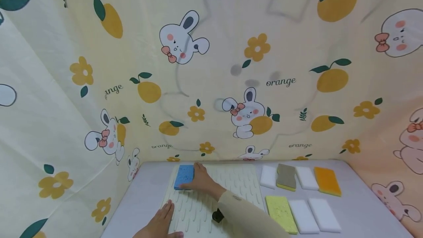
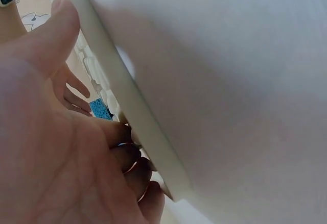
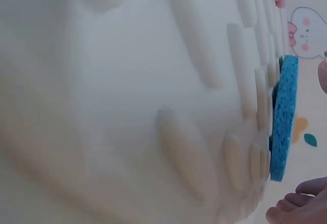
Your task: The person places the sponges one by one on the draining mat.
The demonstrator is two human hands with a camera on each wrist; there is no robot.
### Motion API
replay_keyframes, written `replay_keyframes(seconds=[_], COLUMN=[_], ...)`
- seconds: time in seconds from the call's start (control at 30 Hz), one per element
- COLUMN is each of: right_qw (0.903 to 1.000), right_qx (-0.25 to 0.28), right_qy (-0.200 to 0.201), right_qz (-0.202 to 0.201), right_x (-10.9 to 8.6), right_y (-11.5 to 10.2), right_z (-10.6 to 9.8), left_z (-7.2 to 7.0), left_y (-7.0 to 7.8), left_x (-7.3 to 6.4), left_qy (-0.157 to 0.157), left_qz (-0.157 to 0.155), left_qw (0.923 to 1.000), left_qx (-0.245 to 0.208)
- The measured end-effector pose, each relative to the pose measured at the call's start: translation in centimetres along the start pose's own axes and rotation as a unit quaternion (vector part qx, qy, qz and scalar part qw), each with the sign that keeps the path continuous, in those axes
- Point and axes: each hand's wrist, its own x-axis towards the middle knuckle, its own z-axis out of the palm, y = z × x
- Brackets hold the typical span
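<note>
A blue sponge (image 1: 184, 176) lies flat at the far left of a cream mat (image 1: 231, 179) covered in raised ridges. My right hand (image 1: 205, 183) is spread over the sponge's right side, thumb at its near edge and fingers at its far edge. In the right wrist view, gaps show between the sponge (image 3: 285, 119) and the fingers (image 3: 301, 203). Along the mat's left edge rests my left hand (image 1: 160, 221), fingers extended. In the left wrist view, this hand (image 2: 66, 152) has fingertips against the mat's rim (image 2: 122, 91).
Right of the mat lie several pads: a grey-topped sponge (image 1: 286, 176), an orange sponge (image 1: 327, 181), a yellow sponge (image 1: 281, 214) and white pads such as one (image 1: 303, 216) near the front. A printed curtain (image 1: 211, 76) encloses the back and sides of the white table (image 1: 132, 201).
</note>
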Motion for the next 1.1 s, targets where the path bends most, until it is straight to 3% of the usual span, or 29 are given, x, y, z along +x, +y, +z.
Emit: replay_keyframes(seconds=[0.47, 0.9, 1.1], right_qw=[0.9994, 0.9989, 0.9992], right_qx=[0.016, 0.019, 0.012], right_qy=[-0.007, 0.01, 0.022], right_qz=[-0.03, -0.042, -0.031], right_x=[-3.2, -5.9, -7.7], right_y=[1.6, 3.5, 4.9], right_z=[-3.9, -7.5, -9.1], left_z=[0.5, 0.1, 0.3], left_y=[-0.6, -0.3, -0.5], left_x=[0.2, -0.5, -0.7], left_qy=[0.008, 0.022, 0.035], left_qz=[0.009, 0.014, 0.044], left_qw=[0.9999, 0.9988, 0.9979], left_qx=[-0.004, -0.04, -0.033])
